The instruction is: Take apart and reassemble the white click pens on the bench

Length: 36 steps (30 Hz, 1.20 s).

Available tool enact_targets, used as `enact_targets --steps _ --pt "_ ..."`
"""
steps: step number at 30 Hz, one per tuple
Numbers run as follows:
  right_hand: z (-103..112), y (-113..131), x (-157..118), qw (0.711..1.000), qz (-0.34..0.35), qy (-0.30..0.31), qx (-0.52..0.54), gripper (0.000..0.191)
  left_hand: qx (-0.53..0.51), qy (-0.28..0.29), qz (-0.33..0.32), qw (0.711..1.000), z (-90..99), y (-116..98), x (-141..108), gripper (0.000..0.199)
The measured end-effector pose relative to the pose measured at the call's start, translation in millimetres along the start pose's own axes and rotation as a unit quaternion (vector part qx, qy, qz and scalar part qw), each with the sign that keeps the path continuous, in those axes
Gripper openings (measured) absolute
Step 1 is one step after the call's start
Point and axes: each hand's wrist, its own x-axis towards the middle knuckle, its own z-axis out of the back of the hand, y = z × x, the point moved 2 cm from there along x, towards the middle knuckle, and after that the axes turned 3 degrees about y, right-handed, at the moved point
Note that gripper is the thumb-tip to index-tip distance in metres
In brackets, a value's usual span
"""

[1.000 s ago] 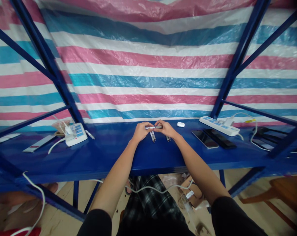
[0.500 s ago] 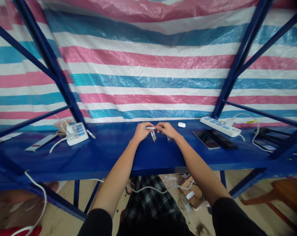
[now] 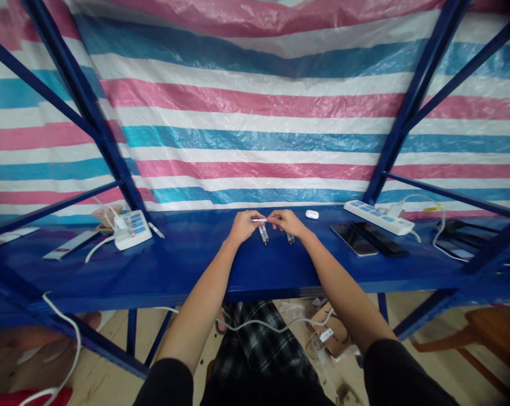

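Note:
Between my two hands a slim white pen (image 3: 260, 220) lies level above the blue table (image 3: 263, 270). My left hand (image 3: 243, 225) is closed on its left part, thumb and fingers pinching it. At its other end the fingertips of my right hand (image 3: 287, 221) are pinched together on the pen's tip. Below the left hand, a few pens (image 3: 263, 233) lie side by side on the table. Another small group of pens (image 3: 289, 238) lies partly hidden under my right hand. What the right fingertips cover is too small to make out.
A white earbud case (image 3: 311, 214) sits right of my hands. Farther right are two phones (image 3: 354, 240) and a power strip (image 3: 379, 217). On the left stand another power strip (image 3: 133, 230), a single pen (image 3: 156, 230) and a flat white box (image 3: 70, 245). Blue metal posts (image 3: 400, 118) frame the table.
My hands stay almost in the same place. The right fingertips have shifted slightly at the pen's end; everything else is still.

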Motion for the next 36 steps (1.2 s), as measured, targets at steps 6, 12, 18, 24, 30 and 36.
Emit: enact_targets --steps 6,12,18,24,30,36 --pt "-1.0 -6.0 3.0 1.000 -0.004 -0.006 -0.008 0.045 0.023 -0.014 -0.006 1.000 0.8 -2.5 0.1 0.010" --pt "-1.5 -2.4 1.9 0.999 0.033 0.003 -0.027 0.038 0.027 -0.013 -0.014 0.999 1.8 -1.6 0.3 0.009" --pt "-1.1 -5.0 2.8 0.999 0.020 0.011 -0.023 0.039 0.039 -0.003 -0.020 0.999 0.8 -3.0 0.0 0.008" --pt "-6.8 -9.6 7.1 0.990 -0.030 0.002 0.134 0.045 0.019 -0.144 -0.045 0.988 9.5 -5.3 4.2 0.042" --pt "-16.0 8.1 3.2 0.956 -0.048 0.110 0.267 0.041 -0.201 -0.143 0.087 0.965 8.0 10.6 9.1 0.039" --pt "-23.3 22.9 -0.4 0.937 -0.050 0.105 0.328 0.044 -0.251 -0.063 0.068 0.964 -0.3 3.1 9.2 0.044"
